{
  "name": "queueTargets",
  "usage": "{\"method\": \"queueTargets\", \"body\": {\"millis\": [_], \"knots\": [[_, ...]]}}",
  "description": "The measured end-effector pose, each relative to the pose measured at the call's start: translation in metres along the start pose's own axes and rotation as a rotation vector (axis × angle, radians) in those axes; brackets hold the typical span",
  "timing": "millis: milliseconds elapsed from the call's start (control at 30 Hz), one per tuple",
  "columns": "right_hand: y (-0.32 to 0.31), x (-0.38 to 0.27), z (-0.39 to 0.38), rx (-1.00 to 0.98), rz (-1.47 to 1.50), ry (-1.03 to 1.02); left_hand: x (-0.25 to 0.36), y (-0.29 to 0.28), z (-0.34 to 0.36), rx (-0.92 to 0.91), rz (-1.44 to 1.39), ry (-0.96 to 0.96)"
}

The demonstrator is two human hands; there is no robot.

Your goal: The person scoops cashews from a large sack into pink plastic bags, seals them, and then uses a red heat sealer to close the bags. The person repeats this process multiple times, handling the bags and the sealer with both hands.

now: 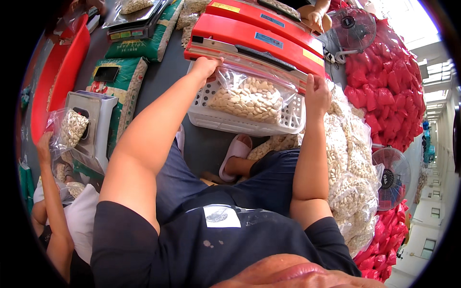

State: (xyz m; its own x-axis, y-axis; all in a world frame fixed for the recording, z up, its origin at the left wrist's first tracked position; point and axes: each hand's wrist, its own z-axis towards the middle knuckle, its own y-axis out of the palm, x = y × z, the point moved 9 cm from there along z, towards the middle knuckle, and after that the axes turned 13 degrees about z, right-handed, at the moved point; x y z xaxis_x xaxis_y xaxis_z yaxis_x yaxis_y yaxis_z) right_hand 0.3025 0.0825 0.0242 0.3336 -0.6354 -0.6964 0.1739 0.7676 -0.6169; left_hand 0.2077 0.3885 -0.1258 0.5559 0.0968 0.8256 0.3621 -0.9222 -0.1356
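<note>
A clear plastic bag of flat white beans (254,98) lies in a white perforated basket (240,126) in front of me. Its open end reaches up to the jaw of a red bag sealer (240,41). My left hand (206,68) is closed on the bag's left top corner, close against the sealer. At the opposite corner, my right hand (318,93) has its fingers closed on the bag's edge beside the sealer's right end; the fingertips are partly hidden.
A second red sealer (273,21) stands behind the first, with another person's hand (314,21) near it. Filled bean bags (348,158) pile up at my right, beside fans (391,177) and red bags (384,81). At left, a co-worker's hand (44,141) holds a bag by a scale (93,125).
</note>
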Motion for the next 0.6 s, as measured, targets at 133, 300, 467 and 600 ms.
{"method": "queueTargets", "body": {"millis": [133,300,467,600], "knots": [[0.070,-0.094,-0.014,-0.248,-0.071,-0.481,0.000,0.002,0.003,-0.008,0.030,0.007],[0.112,-0.078,-0.034,-0.354,-0.298,-0.346,0.003,-0.003,0.003,0.033,0.013,0.064],[0.108,-0.080,-0.035,-0.280,-0.207,-0.426,0.002,0.002,-0.006,-0.099,0.056,0.007],[0.109,-0.076,-0.035,-0.272,-0.226,-0.438,0.000,0.001,-0.014,-0.144,0.066,-0.062]]}}
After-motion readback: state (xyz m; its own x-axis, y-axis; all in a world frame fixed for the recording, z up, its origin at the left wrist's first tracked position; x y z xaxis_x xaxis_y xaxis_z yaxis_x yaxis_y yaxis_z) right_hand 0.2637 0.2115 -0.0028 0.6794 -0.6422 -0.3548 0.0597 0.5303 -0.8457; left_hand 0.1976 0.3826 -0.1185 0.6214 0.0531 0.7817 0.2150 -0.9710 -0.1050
